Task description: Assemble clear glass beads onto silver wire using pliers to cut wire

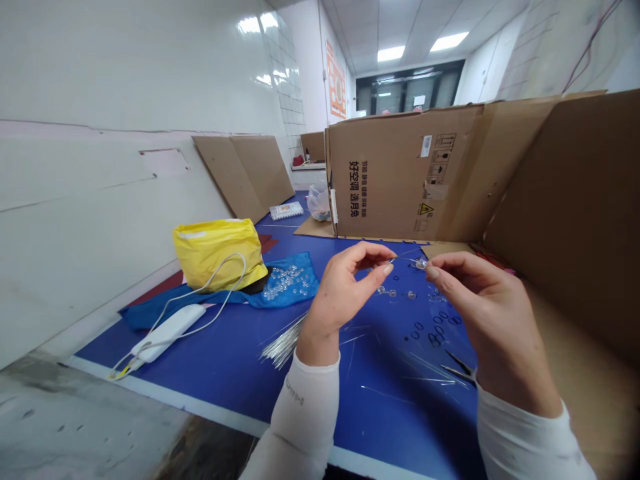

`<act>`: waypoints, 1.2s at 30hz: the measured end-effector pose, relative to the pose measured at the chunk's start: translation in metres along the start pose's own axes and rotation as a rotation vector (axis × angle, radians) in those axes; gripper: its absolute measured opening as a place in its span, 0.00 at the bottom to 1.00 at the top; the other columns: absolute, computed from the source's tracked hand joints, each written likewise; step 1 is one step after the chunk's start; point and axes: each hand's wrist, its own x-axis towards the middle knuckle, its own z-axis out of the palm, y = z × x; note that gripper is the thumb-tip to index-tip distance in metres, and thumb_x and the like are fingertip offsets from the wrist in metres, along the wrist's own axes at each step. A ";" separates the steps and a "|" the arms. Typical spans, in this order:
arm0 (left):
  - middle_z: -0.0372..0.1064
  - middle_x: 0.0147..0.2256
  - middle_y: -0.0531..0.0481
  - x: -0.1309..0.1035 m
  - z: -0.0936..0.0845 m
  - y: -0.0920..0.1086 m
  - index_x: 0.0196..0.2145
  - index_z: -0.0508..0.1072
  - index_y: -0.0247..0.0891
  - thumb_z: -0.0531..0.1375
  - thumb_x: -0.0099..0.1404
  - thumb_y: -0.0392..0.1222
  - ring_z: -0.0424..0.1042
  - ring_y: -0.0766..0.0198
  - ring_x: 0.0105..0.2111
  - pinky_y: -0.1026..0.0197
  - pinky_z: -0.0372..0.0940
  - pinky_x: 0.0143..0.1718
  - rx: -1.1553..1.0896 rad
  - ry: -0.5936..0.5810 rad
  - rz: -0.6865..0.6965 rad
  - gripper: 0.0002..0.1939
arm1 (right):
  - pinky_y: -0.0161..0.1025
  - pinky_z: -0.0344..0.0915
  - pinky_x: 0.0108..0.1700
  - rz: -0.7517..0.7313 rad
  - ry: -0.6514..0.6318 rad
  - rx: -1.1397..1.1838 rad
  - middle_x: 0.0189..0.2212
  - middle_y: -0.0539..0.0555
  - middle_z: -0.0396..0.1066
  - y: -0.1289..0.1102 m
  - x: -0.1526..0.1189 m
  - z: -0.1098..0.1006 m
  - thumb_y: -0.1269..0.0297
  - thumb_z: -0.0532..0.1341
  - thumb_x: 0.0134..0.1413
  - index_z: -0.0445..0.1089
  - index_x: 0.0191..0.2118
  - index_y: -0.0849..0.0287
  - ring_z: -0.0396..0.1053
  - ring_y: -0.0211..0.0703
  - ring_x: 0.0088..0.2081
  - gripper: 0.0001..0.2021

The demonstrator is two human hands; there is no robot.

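My left hand (345, 290) pinches one end of a thin wire (409, 259) between thumb and fingertips. Across from it, my right hand (495, 327) grips a clear bead (421, 265) at the wire's other side; whether the wire runs through the bead is too fine to tell. Below the hands, loose clear beads (393, 293) and several thin black rings (435, 340) lie on the blue tabletop (370, 427). A dark-tipped, pointed tool (460, 367) is partly hidden by my right wrist. Beside my left forearm rests a bundle of silver wires (280, 347).
More clear beads (287, 281) are heaped on a blue cloth (311, 267) at left. Behind it sits a yellow bag (220, 257), and a white device (170, 331) with a cable lies in front. A large cardboard box (395, 180) walls off the back and right.
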 end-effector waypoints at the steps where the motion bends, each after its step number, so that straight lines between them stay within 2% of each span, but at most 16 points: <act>1: 0.77 0.39 0.47 0.000 0.000 0.000 0.40 0.77 0.37 0.65 0.64 0.37 0.75 0.64 0.39 0.60 0.70 0.44 0.015 0.012 0.005 0.07 | 0.36 0.63 0.33 -0.003 -0.003 -0.016 0.30 0.49 0.75 0.000 0.000 -0.001 0.58 0.69 0.55 0.78 0.34 0.52 0.69 0.38 0.31 0.05; 5: 0.77 0.37 0.48 -0.001 0.001 0.003 0.39 0.77 0.37 0.64 0.64 0.36 0.75 0.64 0.36 0.61 0.70 0.41 0.098 0.019 0.026 0.05 | 0.36 0.63 0.32 -0.006 -0.009 -0.042 0.28 0.48 0.74 0.001 0.000 -0.002 0.57 0.68 0.57 0.78 0.33 0.52 0.67 0.37 0.29 0.06; 10: 0.77 0.36 0.49 -0.001 0.001 0.006 0.38 0.77 0.37 0.63 0.64 0.35 0.75 0.65 0.35 0.61 0.69 0.40 0.211 -0.021 0.067 0.04 | 0.37 0.66 0.34 -0.015 0.028 -0.027 0.34 0.51 0.79 0.003 0.001 0.001 0.59 0.69 0.55 0.79 0.37 0.51 0.72 0.40 0.33 0.05; 15: 0.76 0.34 0.50 -0.001 0.000 0.005 0.37 0.75 0.37 0.64 0.64 0.37 0.74 0.66 0.35 0.62 0.69 0.39 0.183 -0.017 0.062 0.02 | 0.37 0.67 0.31 -0.046 0.051 -0.040 0.33 0.51 0.79 0.000 0.000 0.001 0.61 0.69 0.55 0.80 0.37 0.51 0.73 0.40 0.32 0.04; 21: 0.77 0.33 0.49 -0.003 -0.004 0.006 0.33 0.76 0.38 0.64 0.65 0.38 0.75 0.63 0.34 0.61 0.67 0.38 0.246 -0.019 0.059 0.03 | 0.40 0.70 0.37 -0.131 -0.018 -0.073 0.35 0.51 0.79 -0.001 0.000 -0.003 0.62 0.68 0.56 0.80 0.37 0.50 0.75 0.43 0.36 0.03; 32: 0.76 0.31 0.50 -0.003 -0.004 0.010 0.33 0.76 0.37 0.63 0.65 0.37 0.74 0.65 0.33 0.62 0.67 0.37 0.275 -0.044 0.050 0.03 | 0.38 0.68 0.35 -0.047 -0.014 0.008 0.34 0.51 0.79 0.004 0.000 -0.003 0.59 0.70 0.54 0.80 0.36 0.51 0.74 0.41 0.35 0.05; 36: 0.76 0.32 0.50 -0.003 -0.004 0.010 0.35 0.75 0.38 0.63 0.65 0.38 0.74 0.65 0.33 0.62 0.68 0.37 0.223 -0.029 0.040 0.02 | 0.39 0.68 0.35 -0.094 -0.002 -0.027 0.33 0.51 0.78 0.005 0.001 -0.003 0.60 0.69 0.55 0.80 0.37 0.51 0.74 0.43 0.35 0.04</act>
